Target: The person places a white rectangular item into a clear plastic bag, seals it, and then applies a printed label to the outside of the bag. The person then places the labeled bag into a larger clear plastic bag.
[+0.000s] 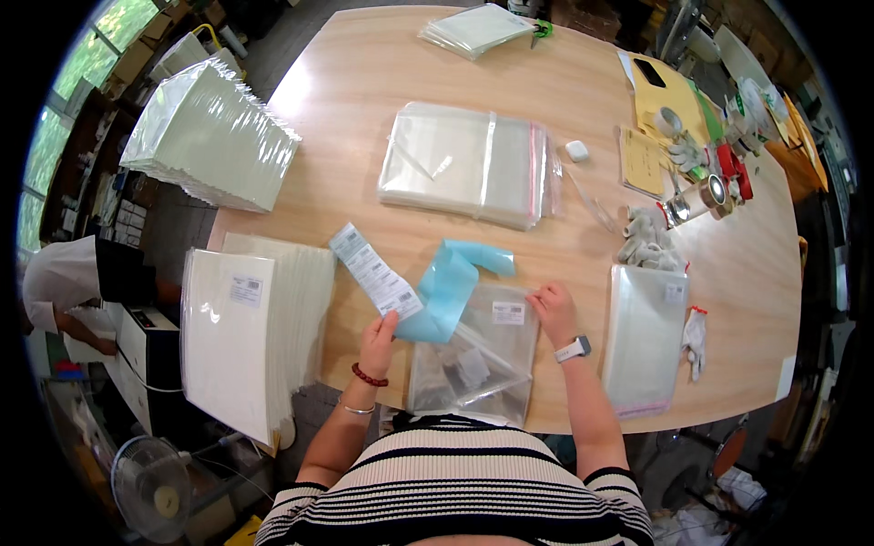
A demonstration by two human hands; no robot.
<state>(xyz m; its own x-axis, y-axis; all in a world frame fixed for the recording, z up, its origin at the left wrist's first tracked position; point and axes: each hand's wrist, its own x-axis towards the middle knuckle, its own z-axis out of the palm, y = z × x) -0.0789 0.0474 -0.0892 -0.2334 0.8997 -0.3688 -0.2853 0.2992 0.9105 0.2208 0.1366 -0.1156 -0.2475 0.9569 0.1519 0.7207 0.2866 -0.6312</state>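
Off the desk's [337, 100] near-left corner, see fan [150, 490]; along left edge, sleeved white sheets [228, 337]. Near edge: pinch label strip [369, 268] in left hand [377, 344], touch clear bag [503, 350] with right hand [555, 317], grip unclear.

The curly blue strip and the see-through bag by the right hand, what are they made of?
The curled blue strip looks like smooth, slightly shiny coated paper, or perhaps film, because it holds loose bends. The greyish, see-through flat bag seems glossy plastic: it shows creases and reflections.
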